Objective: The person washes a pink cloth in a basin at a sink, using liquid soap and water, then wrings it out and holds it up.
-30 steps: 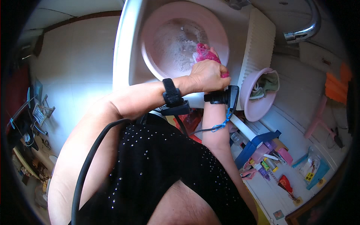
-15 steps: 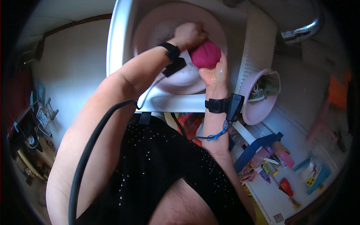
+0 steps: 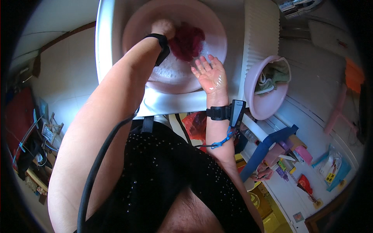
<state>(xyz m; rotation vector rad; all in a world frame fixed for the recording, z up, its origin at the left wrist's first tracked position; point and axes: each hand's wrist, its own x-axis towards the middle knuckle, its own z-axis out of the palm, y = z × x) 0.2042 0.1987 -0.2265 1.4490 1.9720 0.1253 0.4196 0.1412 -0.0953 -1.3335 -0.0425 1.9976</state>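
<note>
A wet dark red cloth [image 3: 187,42] lies bunched in the water of a pale pink basin [image 3: 218,29]. At the cloth's left edge my left hand [image 3: 163,28] is closed in a blurred fist, and the cloth runs out from it; the fingertips are hidden. My right hand [image 3: 210,75] is palm up over the basin's near right rim, fingers spread, wet and holding nothing. Its fingertips point toward the cloth without gripping it. Whitish suds [image 3: 168,72] float in the near part of the water.
The basin sits in a white sink [image 3: 175,101] with a ribbed washboard side [image 3: 261,35]. Right of it, a tilted pink basin [image 3: 268,110] holds a green cloth [image 3: 274,75]. A metal tap [image 3: 298,7] is at upper right. A black cable [image 3: 99,155] runs along my left arm.
The cloth has gone from a bright pink bundle on my right palm down into the water, spreading and looking darker. My right hand has opened; my left hand moved lower with the cloth.
</note>
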